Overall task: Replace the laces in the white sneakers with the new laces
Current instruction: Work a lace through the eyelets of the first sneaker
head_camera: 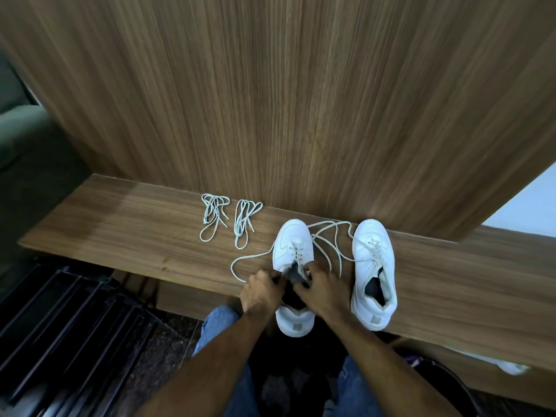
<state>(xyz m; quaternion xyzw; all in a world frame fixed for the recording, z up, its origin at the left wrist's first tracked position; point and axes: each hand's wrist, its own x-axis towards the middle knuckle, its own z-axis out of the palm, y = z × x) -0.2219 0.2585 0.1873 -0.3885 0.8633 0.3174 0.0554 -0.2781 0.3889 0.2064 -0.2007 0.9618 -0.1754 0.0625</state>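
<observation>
Two white sneakers stand toes-away on a wooden shelf. The left sneaker (pixel 292 245) overhangs the front edge. My left hand (pixel 261 288) grips its left collar and my right hand (pixel 323 288) grips its right side near the dark tongue. Its old lace (pixel 240 266) is partly loosened and trails in long loops to both sides. The right sneaker (pixel 374 275) stands apart with its lace (pixel 340 236) untied and spread between the shoes. Two bundles of new laces (pixel 214 215) (pixel 245 221) lie side by side at the back left.
The wooden shelf (pixel 120 230) backs onto a tall wood panel (pixel 285 100). Below the shelf are my jeans-clad knees (pixel 219 326), a dark slatted rack (pixel 66 341) at left and a lower shelf (pixel 481 371) at right.
</observation>
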